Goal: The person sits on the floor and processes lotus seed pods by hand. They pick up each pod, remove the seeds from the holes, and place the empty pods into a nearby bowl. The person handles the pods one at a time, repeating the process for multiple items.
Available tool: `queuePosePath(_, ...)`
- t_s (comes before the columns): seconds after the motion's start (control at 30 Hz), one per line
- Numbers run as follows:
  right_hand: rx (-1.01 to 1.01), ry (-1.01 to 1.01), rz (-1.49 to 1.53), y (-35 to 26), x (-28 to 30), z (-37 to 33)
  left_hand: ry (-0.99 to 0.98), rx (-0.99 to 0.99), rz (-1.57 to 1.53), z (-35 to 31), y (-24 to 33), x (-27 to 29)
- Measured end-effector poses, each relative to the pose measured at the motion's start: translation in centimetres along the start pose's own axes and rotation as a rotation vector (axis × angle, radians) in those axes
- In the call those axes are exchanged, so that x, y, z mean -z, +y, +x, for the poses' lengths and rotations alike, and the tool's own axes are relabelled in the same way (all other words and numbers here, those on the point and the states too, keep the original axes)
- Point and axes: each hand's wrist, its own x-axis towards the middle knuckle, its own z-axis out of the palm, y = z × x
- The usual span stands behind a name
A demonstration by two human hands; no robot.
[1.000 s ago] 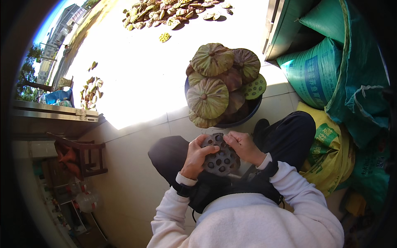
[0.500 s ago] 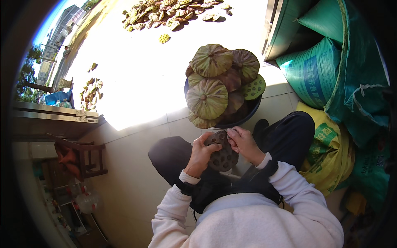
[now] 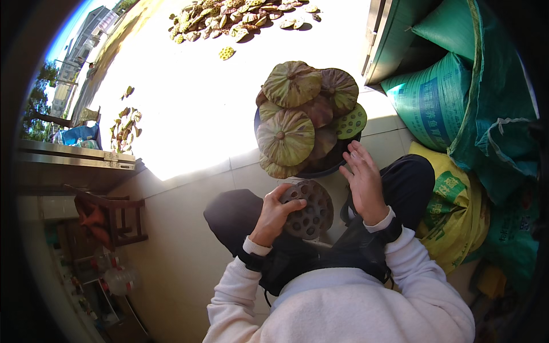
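Observation:
A dark brown lotus seed pod (image 3: 309,210), its holed face turned up, is gripped by its left side in my left hand (image 3: 273,214), thumb over the face. My right hand (image 3: 365,182) is raised off the pod, fingers stretched out, beside the rim of a dark blue basin (image 3: 337,166). No object shows in that hand, though its palm side is partly hidden. Heaped above the basin's rim are several lotus pods (image 3: 286,136), mostly stem side up. One green pod (image 3: 350,122) at the right shows its holes.
Green woven sacks (image 3: 429,100) and a yellow sack (image 3: 454,206) stand close on my right. More lotus pods (image 3: 229,20) lie on the sunlit ground ahead, with a smaller group (image 3: 126,130) at left. A wooden chair (image 3: 117,220) and plastic bottles (image 3: 120,280) are at left.
My right hand has let go of the pod's upper edge, moved up and right toward the basin, and opened. The left hand keeps its hold, and more of the pod's face shows.

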Motion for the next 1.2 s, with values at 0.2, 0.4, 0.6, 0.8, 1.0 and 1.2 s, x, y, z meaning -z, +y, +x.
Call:
queuePosePath(0.2,0.142,-0.519,-0.739,2.1,-0.2,-1.4,-0.037,-0.04,-0.061,-0.1,1.3,-0.1)
queuePosePath(0.4,0.207,-0.299,-0.602,3.9,0.0,-0.9,-0.023,-0.122,-0.158,-1.3,-0.3,-0.8)
queuePosePath(0.6,0.224,-0.376,-0.703,3.8,-0.1,-0.7,-0.03,-0.115,-0.04,-1.4,-0.1,-0.5)
queuePosePath(0.8,-0.206,-0.436,-0.151,3.1,-0.7,-1.6,-0.153,-0.037,-0.166,-0.8,0.1,0.5)
queuePosePath(1.0,-0.471,-0.461,0.059,2.9,-1.0,-2.0,-0.256,-0.036,-0.265,-0.3,-0.7,1.1)
queuePosePath(1.2,-0.086,-0.513,-0.415,3.3,-0.8,-1.0,-0.171,-0.074,0.044,-0.6,0.1,1.5)
